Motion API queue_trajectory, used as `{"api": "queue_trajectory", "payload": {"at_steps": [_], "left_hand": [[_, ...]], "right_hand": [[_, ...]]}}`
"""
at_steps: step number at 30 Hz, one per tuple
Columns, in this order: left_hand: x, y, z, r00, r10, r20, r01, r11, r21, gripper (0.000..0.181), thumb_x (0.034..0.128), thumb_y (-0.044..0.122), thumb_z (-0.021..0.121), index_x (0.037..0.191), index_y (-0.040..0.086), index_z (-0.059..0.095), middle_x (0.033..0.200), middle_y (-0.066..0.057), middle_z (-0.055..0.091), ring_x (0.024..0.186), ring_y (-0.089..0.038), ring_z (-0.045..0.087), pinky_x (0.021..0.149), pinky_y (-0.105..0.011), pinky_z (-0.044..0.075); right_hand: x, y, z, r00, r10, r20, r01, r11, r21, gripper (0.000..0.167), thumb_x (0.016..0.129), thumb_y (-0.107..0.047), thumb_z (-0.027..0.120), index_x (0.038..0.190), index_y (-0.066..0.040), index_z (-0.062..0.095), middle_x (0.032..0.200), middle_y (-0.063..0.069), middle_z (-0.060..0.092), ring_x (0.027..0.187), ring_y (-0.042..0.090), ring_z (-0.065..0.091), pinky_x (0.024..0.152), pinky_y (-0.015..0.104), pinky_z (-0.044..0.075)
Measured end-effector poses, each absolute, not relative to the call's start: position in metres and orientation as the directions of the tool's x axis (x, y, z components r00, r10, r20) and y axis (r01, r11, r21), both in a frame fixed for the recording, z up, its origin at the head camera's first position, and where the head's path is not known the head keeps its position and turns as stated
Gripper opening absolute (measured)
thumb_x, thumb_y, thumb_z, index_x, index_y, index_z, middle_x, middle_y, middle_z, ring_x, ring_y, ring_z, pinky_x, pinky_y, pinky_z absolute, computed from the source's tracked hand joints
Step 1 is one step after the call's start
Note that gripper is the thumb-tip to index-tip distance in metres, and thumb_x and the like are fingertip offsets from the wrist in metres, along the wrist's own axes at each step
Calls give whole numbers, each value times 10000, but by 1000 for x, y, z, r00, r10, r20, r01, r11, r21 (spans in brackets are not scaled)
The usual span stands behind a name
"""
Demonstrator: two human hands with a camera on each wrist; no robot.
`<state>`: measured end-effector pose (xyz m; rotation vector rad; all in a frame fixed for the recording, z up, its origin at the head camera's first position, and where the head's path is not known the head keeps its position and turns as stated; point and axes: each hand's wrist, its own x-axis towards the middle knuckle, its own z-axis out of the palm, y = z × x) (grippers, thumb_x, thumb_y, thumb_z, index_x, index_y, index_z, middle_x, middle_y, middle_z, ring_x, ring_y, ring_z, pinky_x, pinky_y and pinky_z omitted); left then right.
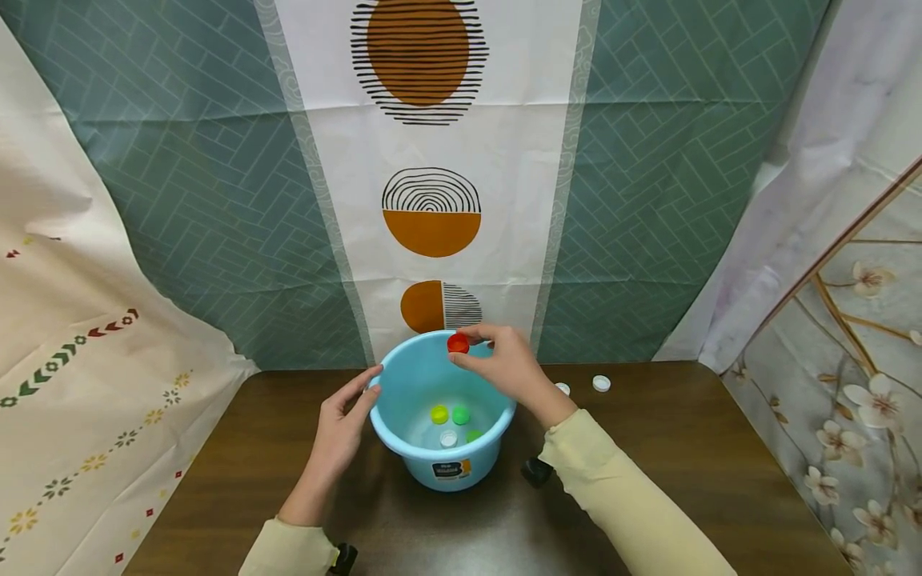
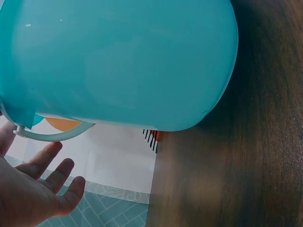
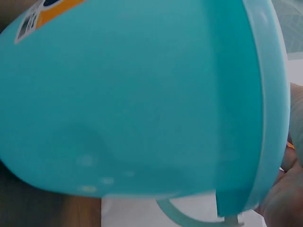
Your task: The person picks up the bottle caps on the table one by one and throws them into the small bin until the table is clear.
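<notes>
Pinching a red round plastic cap (image 1: 457, 343), right hand (image 1: 499, 360) hovers over the light-blue round plastic bucket (image 1: 414, 392). Left hand (image 1: 342, 416) loosely grips the bucket's left edge. Inside: yellow round plastic cap (image 1: 439, 414), green round plastic cap (image 1: 461, 414), white round plastic cap (image 1: 448, 438). Step looks like gathering caps; next move likely calls for loosening the pinch so the red one drops in.
</notes>
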<state>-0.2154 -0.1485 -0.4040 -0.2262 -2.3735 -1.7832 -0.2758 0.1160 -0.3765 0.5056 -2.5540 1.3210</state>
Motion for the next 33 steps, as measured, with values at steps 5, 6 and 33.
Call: {"api": "queue_trajectory", "payload": {"at_steps": [5, 6, 33], "left_hand": [[-215, -148, -404, -976, 20, 218, 215, 277, 937, 353, 937, 309, 567, 1270, 194, 594, 1291, -25, 584, 1099, -83, 539, 835, -167, 468], [-215, -148, -403, -977, 17, 213, 209, 276, 938, 353, 936, 311, 568, 1268, 194, 596, 1286, -23, 587, 1099, -90, 539, 838, -170, 467], [-217, -150, -408, -972, 38, 232, 234, 240, 942, 364, 936, 287, 571, 1279, 164, 586, 1263, -76, 596, 1033, -137, 582, 793, -214, 503]], "right_hand": [[-271, 105, -375, -913, -225, 340, -408, 516, -753, 379, 767, -423, 747, 1097, -247, 685, 954, -137, 663, 916, 63, 571, 849, 339, 472], [-270, 103, -375, -910, -233, 342, -414, 514, -751, 375, 767, -420, 749, 1093, -244, 687, 951, -138, 663, 913, 57, 570, 844, 331, 472], [-261, 79, -378, -864, -412, 290, -485, 525, -699, 468, 788, -485, 702, 1189, -253, 638, 1125, -99, 669, 1049, 92, 598, 925, 345, 467]]}}
